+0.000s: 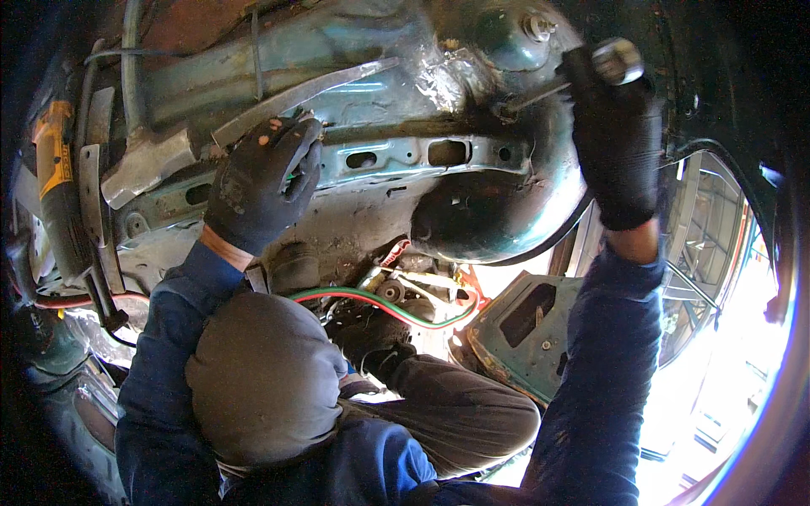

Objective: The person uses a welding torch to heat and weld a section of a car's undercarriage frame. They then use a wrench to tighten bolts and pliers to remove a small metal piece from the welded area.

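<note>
Hammer (pixel 620 62) (blurred) in right hand (pixel 618 148) — left hand (pixel 260 179) by curved metal strip (pixel 325 91).

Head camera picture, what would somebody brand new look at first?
Probably the metal tool with the shiny, blurry round end, in the black-gloved right hand at the upper right. Next, maybe the bright green and red hoses curving through the middle, below the black-gloved left hand. Then the yellow-and-black power tool might pop out near the left edge.
</note>
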Motion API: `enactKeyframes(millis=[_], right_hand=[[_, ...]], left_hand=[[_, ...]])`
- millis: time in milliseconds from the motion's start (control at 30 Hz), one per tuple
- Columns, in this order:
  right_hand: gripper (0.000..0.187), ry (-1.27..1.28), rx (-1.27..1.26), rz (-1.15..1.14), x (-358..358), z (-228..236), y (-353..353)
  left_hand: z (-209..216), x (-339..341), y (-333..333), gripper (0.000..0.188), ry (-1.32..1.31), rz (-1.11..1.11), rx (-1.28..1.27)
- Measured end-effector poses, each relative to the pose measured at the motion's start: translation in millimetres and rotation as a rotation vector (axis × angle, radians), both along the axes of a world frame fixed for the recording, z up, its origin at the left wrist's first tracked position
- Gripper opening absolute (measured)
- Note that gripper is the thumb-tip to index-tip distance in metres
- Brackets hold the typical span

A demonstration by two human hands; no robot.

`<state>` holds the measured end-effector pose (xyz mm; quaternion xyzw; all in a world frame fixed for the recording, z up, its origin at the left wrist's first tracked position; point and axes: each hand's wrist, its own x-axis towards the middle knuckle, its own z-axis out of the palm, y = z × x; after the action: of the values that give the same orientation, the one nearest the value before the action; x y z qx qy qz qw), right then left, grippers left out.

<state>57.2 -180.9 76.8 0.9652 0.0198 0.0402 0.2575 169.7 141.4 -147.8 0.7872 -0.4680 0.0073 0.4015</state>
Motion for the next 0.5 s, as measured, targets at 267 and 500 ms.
enactKeyframes(millis=[267, 500], right_hand=[[0.029, -0.215, 0.582, -0.235, -32.4, -28.2, -0.1], [0.038, -0.079, 0.108, -0.005, -43.4, -25.4, -20.3]], left_hand=[[-2.7, -4.2, -1.7, 0.035, 0.002, 0.017, -0.015], [-3.4, -3.0, -5.1, 0.04, -0.08, 0.012, -0.069]])
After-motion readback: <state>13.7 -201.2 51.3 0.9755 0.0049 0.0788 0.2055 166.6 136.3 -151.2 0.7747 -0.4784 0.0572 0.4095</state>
